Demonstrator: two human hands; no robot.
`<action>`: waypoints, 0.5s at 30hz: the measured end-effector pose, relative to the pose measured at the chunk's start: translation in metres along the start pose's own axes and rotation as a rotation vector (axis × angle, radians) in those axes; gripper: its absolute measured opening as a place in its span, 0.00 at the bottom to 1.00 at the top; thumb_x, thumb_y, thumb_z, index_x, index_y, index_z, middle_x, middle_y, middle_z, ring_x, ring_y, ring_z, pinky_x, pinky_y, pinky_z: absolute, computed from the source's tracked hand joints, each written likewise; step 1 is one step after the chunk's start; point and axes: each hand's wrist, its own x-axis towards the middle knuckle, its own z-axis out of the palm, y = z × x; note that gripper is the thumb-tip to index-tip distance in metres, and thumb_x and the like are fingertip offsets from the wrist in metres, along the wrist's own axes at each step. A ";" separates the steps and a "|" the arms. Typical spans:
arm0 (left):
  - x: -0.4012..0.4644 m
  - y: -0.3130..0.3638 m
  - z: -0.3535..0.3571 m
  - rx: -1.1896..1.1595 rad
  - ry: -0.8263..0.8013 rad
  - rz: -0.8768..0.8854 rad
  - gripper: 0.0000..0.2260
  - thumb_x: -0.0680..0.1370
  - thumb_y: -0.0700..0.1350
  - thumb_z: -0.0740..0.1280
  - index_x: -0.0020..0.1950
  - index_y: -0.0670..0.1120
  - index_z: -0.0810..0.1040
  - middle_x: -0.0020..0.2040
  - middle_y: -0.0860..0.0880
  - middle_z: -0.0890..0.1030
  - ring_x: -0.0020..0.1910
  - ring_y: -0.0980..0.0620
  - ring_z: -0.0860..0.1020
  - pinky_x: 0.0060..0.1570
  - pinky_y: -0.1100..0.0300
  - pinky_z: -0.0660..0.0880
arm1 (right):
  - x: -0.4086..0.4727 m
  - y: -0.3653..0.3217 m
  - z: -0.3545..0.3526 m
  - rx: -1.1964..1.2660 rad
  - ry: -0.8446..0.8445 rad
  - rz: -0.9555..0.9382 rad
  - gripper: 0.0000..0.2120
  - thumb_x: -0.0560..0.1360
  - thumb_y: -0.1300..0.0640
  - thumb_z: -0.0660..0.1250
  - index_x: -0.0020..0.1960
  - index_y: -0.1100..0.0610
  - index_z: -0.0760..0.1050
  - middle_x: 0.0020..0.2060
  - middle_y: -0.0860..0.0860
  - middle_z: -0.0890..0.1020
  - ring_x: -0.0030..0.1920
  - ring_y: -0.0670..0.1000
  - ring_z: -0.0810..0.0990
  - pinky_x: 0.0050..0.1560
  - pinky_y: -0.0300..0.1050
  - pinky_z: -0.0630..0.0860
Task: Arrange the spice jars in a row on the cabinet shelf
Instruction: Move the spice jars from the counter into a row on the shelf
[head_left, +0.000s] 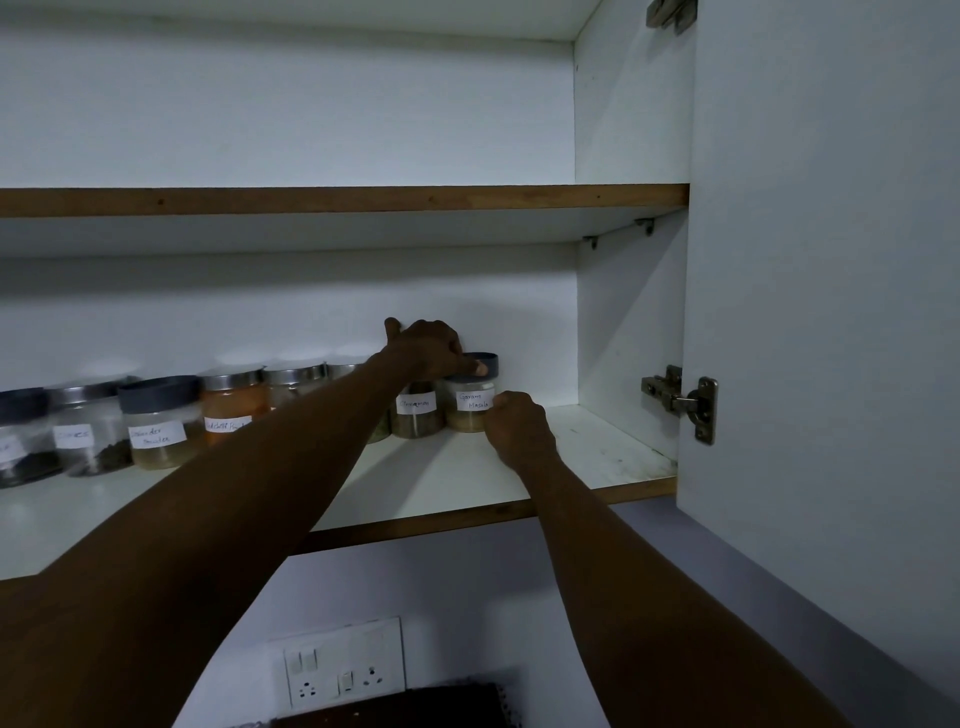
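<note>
Garam masala jar sits at right end of the shelf row, left hand curled over its lid, right hand pinching its side; probably light, rigid, smooth, so grip low.

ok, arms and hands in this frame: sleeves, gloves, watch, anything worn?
Nothing worn that shows. Both forearms are bare up to the frame edge, with no sleeve in view. The left hand and right hand have no gloves, and no watch, band or ring is visible. The lighting is dim, so small details could be missed.
</note>
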 end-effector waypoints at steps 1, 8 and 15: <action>0.000 0.000 0.000 0.002 0.001 0.001 0.29 0.71 0.77 0.64 0.49 0.53 0.84 0.42 0.55 0.78 0.53 0.49 0.75 0.65 0.42 0.60 | 0.000 0.000 0.000 0.004 0.001 0.004 0.18 0.83 0.54 0.62 0.69 0.61 0.74 0.67 0.58 0.80 0.66 0.60 0.79 0.67 0.54 0.76; -0.002 0.001 0.000 0.021 0.029 0.001 0.30 0.70 0.78 0.62 0.43 0.52 0.81 0.40 0.55 0.79 0.51 0.49 0.75 0.66 0.40 0.59 | -0.001 0.000 0.000 -0.009 -0.024 0.015 0.18 0.83 0.54 0.61 0.70 0.60 0.73 0.68 0.58 0.78 0.68 0.60 0.78 0.69 0.54 0.74; -0.004 0.004 0.001 0.024 0.036 -0.010 0.30 0.69 0.79 0.61 0.40 0.53 0.78 0.39 0.55 0.78 0.50 0.50 0.74 0.69 0.38 0.57 | -0.002 -0.002 -0.002 -0.018 -0.056 0.014 0.17 0.83 0.55 0.60 0.68 0.62 0.74 0.66 0.59 0.79 0.66 0.61 0.78 0.69 0.56 0.75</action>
